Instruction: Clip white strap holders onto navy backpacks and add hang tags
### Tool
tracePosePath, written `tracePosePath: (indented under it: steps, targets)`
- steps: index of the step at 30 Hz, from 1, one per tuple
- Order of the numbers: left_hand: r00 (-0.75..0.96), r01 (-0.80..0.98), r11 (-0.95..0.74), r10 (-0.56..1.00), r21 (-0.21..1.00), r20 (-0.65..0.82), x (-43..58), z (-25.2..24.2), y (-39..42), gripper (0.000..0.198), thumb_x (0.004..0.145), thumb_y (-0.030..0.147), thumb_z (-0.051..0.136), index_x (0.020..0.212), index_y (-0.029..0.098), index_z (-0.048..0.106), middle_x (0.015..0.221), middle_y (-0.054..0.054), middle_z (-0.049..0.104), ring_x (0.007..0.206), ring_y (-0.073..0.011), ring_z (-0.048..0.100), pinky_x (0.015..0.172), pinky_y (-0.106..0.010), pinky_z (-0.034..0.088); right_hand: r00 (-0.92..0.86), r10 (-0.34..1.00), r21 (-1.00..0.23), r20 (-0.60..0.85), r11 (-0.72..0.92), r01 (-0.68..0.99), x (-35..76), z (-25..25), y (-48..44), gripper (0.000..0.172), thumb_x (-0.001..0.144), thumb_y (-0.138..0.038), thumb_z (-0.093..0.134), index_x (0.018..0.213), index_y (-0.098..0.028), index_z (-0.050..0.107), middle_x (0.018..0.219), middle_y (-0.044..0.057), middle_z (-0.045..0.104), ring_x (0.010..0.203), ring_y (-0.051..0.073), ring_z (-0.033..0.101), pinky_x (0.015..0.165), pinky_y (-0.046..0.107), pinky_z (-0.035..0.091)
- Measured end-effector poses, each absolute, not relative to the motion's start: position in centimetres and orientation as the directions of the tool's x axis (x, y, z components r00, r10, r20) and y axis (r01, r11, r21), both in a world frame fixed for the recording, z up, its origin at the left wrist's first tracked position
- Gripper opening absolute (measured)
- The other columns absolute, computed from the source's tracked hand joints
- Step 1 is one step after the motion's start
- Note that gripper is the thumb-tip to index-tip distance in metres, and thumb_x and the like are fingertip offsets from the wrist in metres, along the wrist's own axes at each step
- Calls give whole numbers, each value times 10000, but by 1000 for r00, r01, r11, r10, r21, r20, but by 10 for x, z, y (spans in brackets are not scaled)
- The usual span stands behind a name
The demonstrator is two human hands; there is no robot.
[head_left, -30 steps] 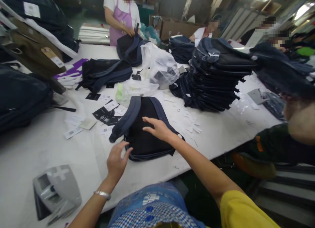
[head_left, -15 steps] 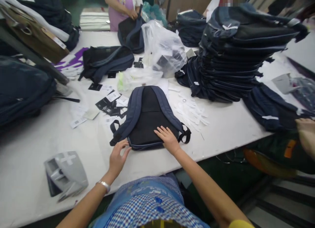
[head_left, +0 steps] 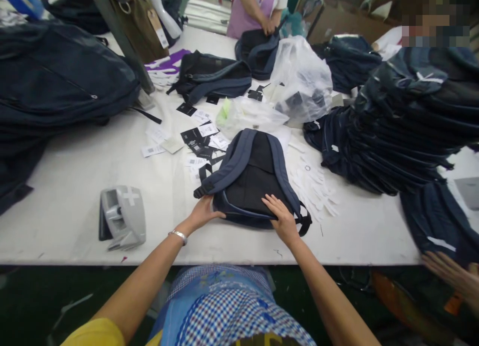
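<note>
My hands are apart on the dark backpack [head_left: 250,179] lying straps-up near the front edge of the bench [head_left: 67,211]: my left hand [head_left: 202,214] clasps its near-left corner, and my right hand [head_left: 284,221] rests flat, fingers spread, on its near edge.

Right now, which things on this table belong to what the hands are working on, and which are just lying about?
In hand:
- backpack, lying straps up
- left hand, gripping its near left edge
- right hand, flat on its near edge

Lying about:
- grey tool
- paper tags
- clear plastic bag
- stack of backpacks
- second flat bag
</note>
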State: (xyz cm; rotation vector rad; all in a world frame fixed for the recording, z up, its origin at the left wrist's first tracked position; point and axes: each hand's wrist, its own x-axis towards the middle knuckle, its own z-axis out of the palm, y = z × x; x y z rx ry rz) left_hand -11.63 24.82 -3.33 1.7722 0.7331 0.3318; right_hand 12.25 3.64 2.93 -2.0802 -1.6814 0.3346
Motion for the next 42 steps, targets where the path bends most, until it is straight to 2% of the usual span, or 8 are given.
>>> tracePosePath:
  steps: [4,10,16,19,23,28,36,42]
  targets:
    - [679,257,131,681,957,-276,-117,-38,239,835,608,381,814,1323,118,472,1352,-177,530,1193,-315,549,967,-442,501,243,964,-509,112,-154,847,120,29,28,715,778,-16,399,1447,-266,403,1483,7,402,1410,201,310,1178,469,284]
    - [485,491,35,819,870,-307,-104,-39,219,501,627,268,762,1092,118,649,1133,-143,675,1102,-329,600,1015,-467,448,207,974,-233,87,-182,955,82,48,41,727,798,-136,548,1487,-213,330,1535,62,303,1438,284,225,1186,549,179]
    - [457,270,56,871,961,-179,-102,-54,187,350,741,369,684,998,131,690,1020,-104,701,978,-253,643,836,-361,537,127,985,-164,113,-108,981,51,40,77,802,736,-90,570,1492,-146,307,1537,80,294,1444,264,213,1191,479,210]
    - [340,236,66,929,970,-146,-104,-56,172,296,826,362,597,975,130,708,1050,-114,681,1028,-236,618,914,-374,505,77,987,-159,143,-54,986,50,27,78,769,729,-19,505,1470,-160,353,1510,62,355,1431,229,256,1181,442,245]
    - [272,316,-50,961,948,-40,-113,-53,169,280,878,331,560,1028,156,718,1130,-110,666,1116,-232,584,1017,-394,453,92,981,-176,169,-62,982,49,19,72,740,738,-9,483,1449,-195,398,1488,56,393,1420,235,286,1165,458,275]
    - [521,509,-431,843,745,132,-126,-55,189,284,796,292,674,1035,144,717,1019,-130,717,986,-290,651,882,-424,531,101,979,-214,179,-61,975,46,26,73,680,779,-32,457,1436,-206,420,1464,49,431,1398,223,331,1160,450,291]
    - [445,420,-627,772,656,453,-134,-45,178,164,896,134,528,883,183,684,775,-4,725,680,-130,668,672,-233,507,129,987,-117,94,-118,986,59,36,54,774,705,-20,436,1461,-181,384,1507,58,359,1405,279,311,1153,497,274]
    - [255,650,-592,761,477,597,-165,-54,132,157,859,62,519,802,203,558,636,19,641,560,-114,580,508,-223,396,-251,927,-64,279,279,958,76,36,25,629,718,29,378,1313,-90,544,1372,126,525,1312,267,459,1090,401,372]
